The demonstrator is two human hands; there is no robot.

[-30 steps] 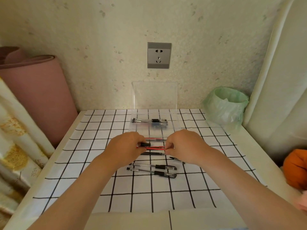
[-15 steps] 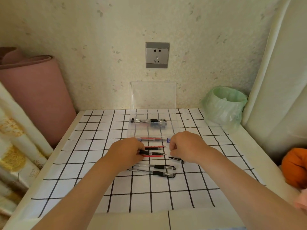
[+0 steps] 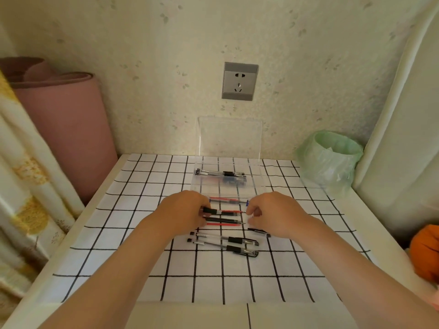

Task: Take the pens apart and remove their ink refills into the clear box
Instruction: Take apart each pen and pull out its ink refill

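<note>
Since a second ago both hands have sunk closer to the counter (image 3: 370,224) and drawn slightly further apart, so more of the red refill (image 3: 231,212) shows between them.

At the far left a patterned curtain (image 3: 28,186) hangs beside a rolled pink mat (image 3: 66,129) that leans in the corner. The left hand (image 3: 183,213), just left of centre, has its grip curled round a half-stripped pen (image 3: 211,211), whose black front end pokes out of the fingers with the red refill running rightward from it. Beneath that piece a dark refill (image 3: 223,220) and a loose red stick (image 3: 222,224) lie on the checked cloth (image 3: 213,281). Nearer the bottom of the frame two whole pens (image 3: 225,239) lie side by side. Above the hands a clear-barrelled red pen (image 3: 228,200) lies just in front of the clear box (image 3: 197,184). The box stands open at centre, its lid (image 3: 230,138) upright against the wall below a grey socket (image 3: 240,81), and several pens (image 3: 221,173) lie inside it.

The right hand (image 3: 279,213) sits right of centre with fingers bent and thumb and forefinger at the refill's tip. Whether that grip pinches the tip or only nears it cannot be told. A black cap (image 3: 260,232) lies just below this hand. Further right a green-bagged bin (image 3: 330,160) stands on the counter, and an orange object (image 3: 425,252) shows at the right edge.
</note>
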